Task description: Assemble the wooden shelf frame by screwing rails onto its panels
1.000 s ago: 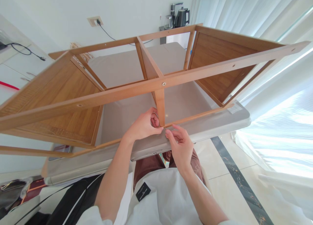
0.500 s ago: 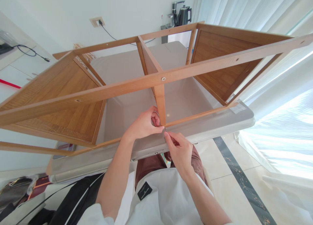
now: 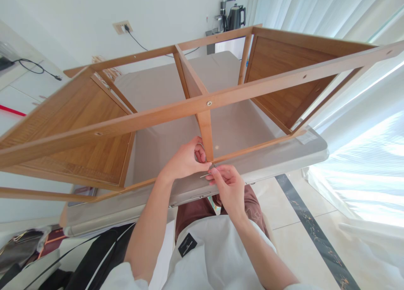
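A wooden frame (image 3: 176,110), with slats and panels, stands across a beige surface before me. My left hand (image 3: 189,157) is closed at the lower end of the frame's middle post (image 3: 206,132), fingers curled beside it and thumb on the joint with the bottom rail (image 3: 249,149). Just right of it, my right hand (image 3: 227,184) pinches a thin metal hex key (image 3: 205,175), whose long arm sticks out leftward. A small screw (image 3: 214,165) is at the joint, partly hidden by my fingertips. Higher on the middle post line, a bolt head (image 3: 208,103) sits in the upper rail.
Solid panels close the frame's left (image 3: 78,134) and right (image 3: 290,75) ends. Beneath lies the beige padded surface (image 3: 277,161) with a rounded edge. A black kettle (image 3: 236,17) stands at the back, sheer curtains (image 3: 356,155) hang right, and bags (image 3: 23,248) lie lower left.
My right hand has turned and shifted slightly up and left, and the hex key's long arm now shows pointing left. My left hand stays at the joint.
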The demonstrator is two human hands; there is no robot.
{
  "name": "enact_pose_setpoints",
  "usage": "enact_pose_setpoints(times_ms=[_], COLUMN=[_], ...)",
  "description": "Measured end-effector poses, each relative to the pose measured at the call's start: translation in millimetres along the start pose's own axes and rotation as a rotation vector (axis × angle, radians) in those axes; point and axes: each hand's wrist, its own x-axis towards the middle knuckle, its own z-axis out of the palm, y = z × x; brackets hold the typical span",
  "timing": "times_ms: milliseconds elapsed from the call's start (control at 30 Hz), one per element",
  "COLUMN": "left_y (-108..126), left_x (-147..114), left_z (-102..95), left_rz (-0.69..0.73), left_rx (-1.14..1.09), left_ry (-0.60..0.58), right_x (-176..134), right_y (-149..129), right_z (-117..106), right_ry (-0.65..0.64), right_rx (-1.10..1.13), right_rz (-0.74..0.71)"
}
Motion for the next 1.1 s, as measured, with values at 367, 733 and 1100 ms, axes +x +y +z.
enact_pose_setpoints(times_ms=[367,733,1100], left_y=[3.0,2.3,1.5], left_x=[-1.2,-1.4,-1.3], left_z=[-0.5,-1.6,-1.2], left_rz=[-0.022,-0.032,-0.012], left_rx=[0.012,0.004,0.014], left_ry=[0.0,-0.003,0.007], right_x=[0.6,-3.0,0.6], right_y=[2.9,3.9,-3.4], right_z=[-5.1,-8.3,-5.1], right_ry=[-0.084,0.047,0.093], right_rx=[0.0,-0.44,-0.369], right_rz=[-0.057,-0.229,-0.156])
